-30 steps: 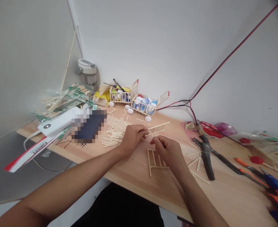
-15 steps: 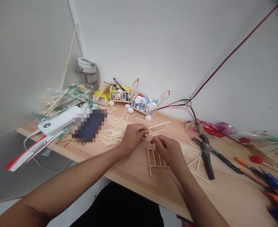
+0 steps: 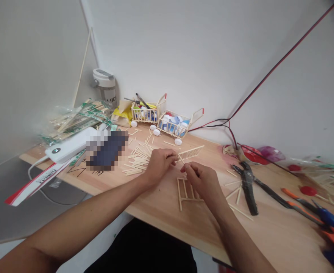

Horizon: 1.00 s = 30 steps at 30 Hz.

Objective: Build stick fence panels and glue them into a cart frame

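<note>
A right hand pinches a thin pale wooden stick between thumb and forefinger, the stick's far end just beside a small fence-like panel of pale wooden sticks lying on a light pine tabletop. The left hand curls with its fingertips pressed together just left of the panel; whether they grip the stick cannot be told. Nearer the person than the panel lies a larger stick frame. Left of the panel spreads a loose heap of short wooden sticks. Beyond the panel stand two miniature stick-built carts on white wheels, loaded with plastic bottle caps. Right of the panel lie black-taped pliers; far left, a white power bank.
</note>
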Motion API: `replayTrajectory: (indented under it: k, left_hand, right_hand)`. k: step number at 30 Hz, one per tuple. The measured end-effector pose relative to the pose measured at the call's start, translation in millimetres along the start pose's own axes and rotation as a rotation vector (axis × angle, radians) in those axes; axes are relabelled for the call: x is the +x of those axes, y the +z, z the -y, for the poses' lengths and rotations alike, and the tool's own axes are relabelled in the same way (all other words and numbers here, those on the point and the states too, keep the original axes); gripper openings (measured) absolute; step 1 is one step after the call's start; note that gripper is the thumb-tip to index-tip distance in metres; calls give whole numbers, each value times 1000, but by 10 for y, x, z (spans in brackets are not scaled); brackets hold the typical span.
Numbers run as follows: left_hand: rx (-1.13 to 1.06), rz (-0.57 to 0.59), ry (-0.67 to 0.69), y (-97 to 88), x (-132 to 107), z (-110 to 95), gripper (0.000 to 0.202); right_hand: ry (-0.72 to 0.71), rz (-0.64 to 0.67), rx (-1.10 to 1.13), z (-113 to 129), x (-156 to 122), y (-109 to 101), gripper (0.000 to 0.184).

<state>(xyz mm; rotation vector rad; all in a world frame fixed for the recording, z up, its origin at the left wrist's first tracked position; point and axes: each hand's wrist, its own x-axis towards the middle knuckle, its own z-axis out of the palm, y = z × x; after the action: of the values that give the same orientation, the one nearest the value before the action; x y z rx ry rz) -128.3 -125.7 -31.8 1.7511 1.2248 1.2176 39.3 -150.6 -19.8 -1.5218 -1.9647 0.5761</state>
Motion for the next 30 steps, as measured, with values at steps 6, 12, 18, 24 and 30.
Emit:
replayTrajectory:
  k: [6, 12, 18, 24, 30]
  left_hand:
    - [1, -2, -9, -6, 5, -18, 19]
    - [10, -3, -13, -2, 9, 2, 20]
    - [8, -9, -15, 2, 7, -5, 19]
    - [6, -6, -3, 0, 4, -14, 20]
    - [2, -10, -2, 7, 4, 14, 19]
  right_hand:
    - [-9, -5, 2, 6, 0, -4, 34]
    - [-11, -5, -8, 1, 3, -2, 35]
    - [0, 7, 10, 8, -6, -7, 36]
    - [-10, -8, 4, 20, -6, -13, 35]
    - [-5, 1, 6, 5, -2, -1, 36]
